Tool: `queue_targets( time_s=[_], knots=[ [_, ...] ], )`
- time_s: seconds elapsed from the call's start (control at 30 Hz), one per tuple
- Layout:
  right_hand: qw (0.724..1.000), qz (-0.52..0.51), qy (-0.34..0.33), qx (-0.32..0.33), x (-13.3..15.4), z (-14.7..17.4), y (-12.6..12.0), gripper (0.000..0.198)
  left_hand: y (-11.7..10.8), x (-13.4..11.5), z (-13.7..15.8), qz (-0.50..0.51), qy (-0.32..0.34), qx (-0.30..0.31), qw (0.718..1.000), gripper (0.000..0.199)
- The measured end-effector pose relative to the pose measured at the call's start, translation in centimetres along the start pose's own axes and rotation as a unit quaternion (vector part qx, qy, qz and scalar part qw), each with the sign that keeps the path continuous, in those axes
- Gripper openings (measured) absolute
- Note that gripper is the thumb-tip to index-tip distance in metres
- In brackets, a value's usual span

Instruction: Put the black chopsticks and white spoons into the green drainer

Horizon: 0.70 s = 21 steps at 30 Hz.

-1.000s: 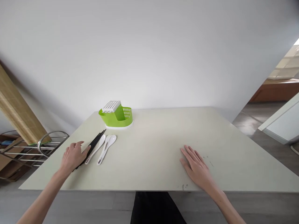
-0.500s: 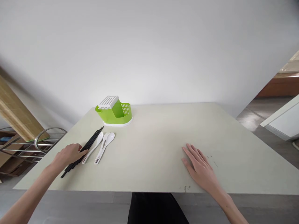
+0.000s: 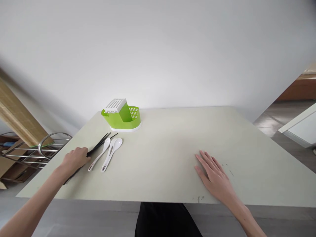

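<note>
Several black chopsticks (image 3: 99, 143) are bunched in my left hand (image 3: 76, 158), whose fingers are closed around their middle. Their tips fan out toward the back of the table, and their other ends slant toward its front edge. Just right of the bundle lie white spoons: one (image 3: 99, 154) apart, and two (image 3: 112, 154) side by side with the front one overlapping the other. My right hand (image 3: 215, 179) rests flat on the table, fingers stretched out, holding nothing.
A green caddy (image 3: 117, 121) with a white slotted top and white base stands at the table's back left, near the wall. Left of the pale table (image 3: 163, 158) are a metal rack (image 3: 49, 149) and a leaning wooden board (image 3: 24, 118).
My left hand has closed around the chopsticks, and their far tips have spread apart. The spoons and the right hand stay in place; the view has shifted slightly.
</note>
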State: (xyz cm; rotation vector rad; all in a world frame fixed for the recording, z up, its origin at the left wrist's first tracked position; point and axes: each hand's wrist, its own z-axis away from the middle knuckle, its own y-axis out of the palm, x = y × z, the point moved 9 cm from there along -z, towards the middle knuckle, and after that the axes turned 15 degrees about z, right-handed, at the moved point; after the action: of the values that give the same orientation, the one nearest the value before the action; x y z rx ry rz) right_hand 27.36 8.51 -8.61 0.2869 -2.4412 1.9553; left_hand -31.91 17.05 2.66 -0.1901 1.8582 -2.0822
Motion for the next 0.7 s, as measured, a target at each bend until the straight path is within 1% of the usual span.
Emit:
queue_targets(
  time_s=[0.07, 0.17, 0.3, 0.47, 0.57, 0.63, 0.7],
  knots=[
    [1.0, -0.001, -0.001, -0.001, 0.0, 0.0, 0.0, 0.064, 0.3, 0.0, 0.2, -0.03, -0.004, 0.007, 1.0, 0.013],
    [1.0, -0.004, -0.001, 0.0, -0.1, 0.0, 0.1, 0.065, 0.9, -0.2, 0.7, -0.061, -0.007, 0.017, 0.998, 0.019],
    [1.0, -0.006, -0.002, -0.005, -0.1, 0.0, 0.0, 0.064, 1.5, -0.5, 1.6, -0.064, -0.007, 0.016, 0.998, 0.033],
    [1.0, -0.011, 0.0, 0.001, -0.1, 0.0, 0.2, 0.064, 1.5, -0.4, 2.3, -0.046, -0.013, -0.001, 0.999, 0.043],
    [1.0, -0.015, -0.001, 0.003, -0.1, -0.1, 0.3, 0.065, 0.1, -0.4, 2.7, -0.018, -0.019, -0.047, 0.999, 0.049],
    [1.0, -0.016, -0.001, 0.005, -0.1, -0.2, 0.4, 0.065, -1.7, -0.6, 3.2, 0.018, -0.023, -0.107, 0.994, 0.053],
    [1.0, -0.015, 0.0, 0.007, -0.2, -0.2, 0.4, 0.065, -3.8, -1.2, 4.1, 0.078, -0.022, -0.168, 0.982, 0.049]
  ],
)
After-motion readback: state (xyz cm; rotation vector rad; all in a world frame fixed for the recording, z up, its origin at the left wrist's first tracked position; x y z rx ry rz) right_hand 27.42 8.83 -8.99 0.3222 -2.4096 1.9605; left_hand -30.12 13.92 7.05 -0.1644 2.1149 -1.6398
